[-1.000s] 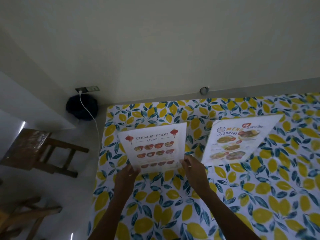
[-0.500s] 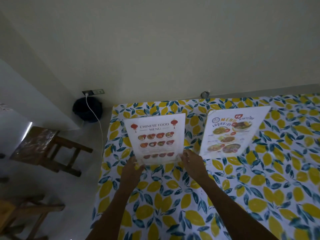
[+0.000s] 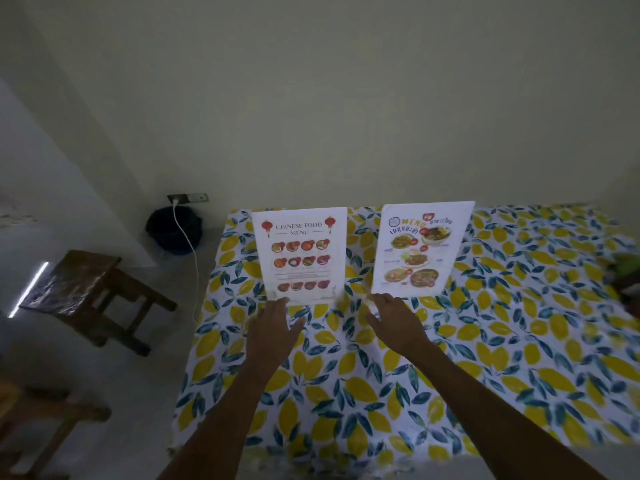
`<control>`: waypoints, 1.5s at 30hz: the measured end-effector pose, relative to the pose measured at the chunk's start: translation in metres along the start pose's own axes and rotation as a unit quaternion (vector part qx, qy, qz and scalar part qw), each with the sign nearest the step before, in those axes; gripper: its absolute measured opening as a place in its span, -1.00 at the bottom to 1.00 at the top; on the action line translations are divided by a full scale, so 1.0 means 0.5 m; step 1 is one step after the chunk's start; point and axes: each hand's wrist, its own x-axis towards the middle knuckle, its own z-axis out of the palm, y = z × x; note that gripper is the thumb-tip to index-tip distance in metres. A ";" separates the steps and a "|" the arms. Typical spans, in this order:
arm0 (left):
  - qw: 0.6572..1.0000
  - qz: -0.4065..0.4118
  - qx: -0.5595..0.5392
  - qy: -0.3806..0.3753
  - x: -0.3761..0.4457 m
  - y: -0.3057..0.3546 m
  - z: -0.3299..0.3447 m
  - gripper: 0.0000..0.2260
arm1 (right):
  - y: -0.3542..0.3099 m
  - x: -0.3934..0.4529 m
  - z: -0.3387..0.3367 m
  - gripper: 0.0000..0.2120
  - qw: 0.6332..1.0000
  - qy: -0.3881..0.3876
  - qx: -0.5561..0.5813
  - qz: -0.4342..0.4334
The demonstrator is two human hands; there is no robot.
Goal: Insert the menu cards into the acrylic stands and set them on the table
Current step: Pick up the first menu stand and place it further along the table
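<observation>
A: Dimly lit throughout; the acrylic stands themselves barely register, only a faint clear edge below each card, so I cannot tell where the bases end; a dark and green object at the right edge is cut off and unreadable.

B: Noted; the surface?

A: A table under a lemon-and-leaf print tablecloth, pushed against a plain pale wall; the cloth's near edge hangs at the bottom of the view; to the left a pale floor, a dark wooden stool and part of a second wooden piece cut off at the corner; a wall socket with a white cable running down past a dark round bin.

B: And the cards against the hands?

A: The Chinese Food menu card stands upright at the far left of the table; the second menu card, with dish photos and Thai lettering, stands just beside it to the right, leaning slightly; left hand sits just below the Chinese card, fingers spread, fingertips at its bottom edge, contact uncertain; right hand lies open between the two cards' lower corners, fingers splayed; neither hand grips anything.
</observation>
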 end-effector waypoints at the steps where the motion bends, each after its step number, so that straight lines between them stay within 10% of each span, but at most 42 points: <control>1: 1.000 0.007 -0.004 0.001 -0.008 0.015 0.004 -0.40 | 0.009 -0.015 -0.010 -0.54 1.000 0.002 -0.003 0.004; 22: 0.996 -0.014 -0.053 -0.075 0.157 0.373 0.157 -0.33 | 0.384 0.027 -0.123 -0.52 0.993 -0.011 0.034 0.116; 28: 0.990 -0.090 -0.095 -0.043 0.231 0.401 0.196 -0.49 | 0.461 0.135 -0.104 -0.46 0.971 -0.007 0.187 0.151; 33: 0.995 -0.096 -0.030 -0.004 0.239 0.427 0.201 -0.72 | 0.478 0.169 -0.087 -0.87 0.966 0.030 0.228 0.115; 45: 0.994 -0.067 -0.078 0.036 0.167 0.454 0.205 -0.85 | 0.512 0.107 -0.126 -0.70 0.968 0.072 0.235 0.041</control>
